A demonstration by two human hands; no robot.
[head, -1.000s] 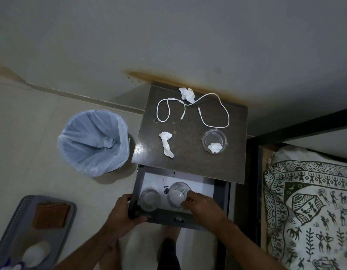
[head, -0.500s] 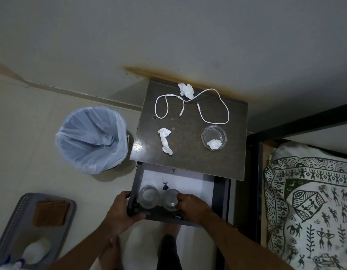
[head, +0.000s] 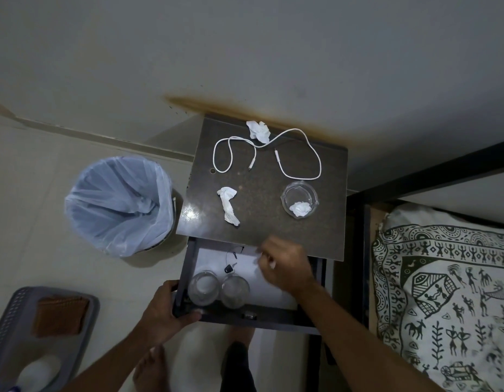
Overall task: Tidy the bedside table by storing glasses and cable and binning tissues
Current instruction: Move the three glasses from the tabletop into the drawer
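Observation:
The dark bedside table [head: 267,222] carries a white cable [head: 299,154], a crumpled tissue [head: 258,131] at the back, another tissue [head: 228,205] near the front left, and a clear glass [head: 299,202] with a tissue wad inside. Below, the open drawer [head: 262,315] holds two glasses [head: 203,288] [head: 234,291] side by side. My left hand [head: 163,309] grips the drawer's front left corner. My right hand [head: 286,265] hovers over the drawer's right part, fingers loosely curled, holding nothing.
A bin with a pale blue liner [head: 119,205] stands left of the table. A grey tray [head: 24,335] with a brown cloth lies at the lower left. A bed with a patterned cover [head: 443,301] is at the right. A small key [head: 229,268] lies in the drawer.
My right hand has let go of the second glass in the drawer and risen toward the table's front edge. The left hand stays on the drawer.

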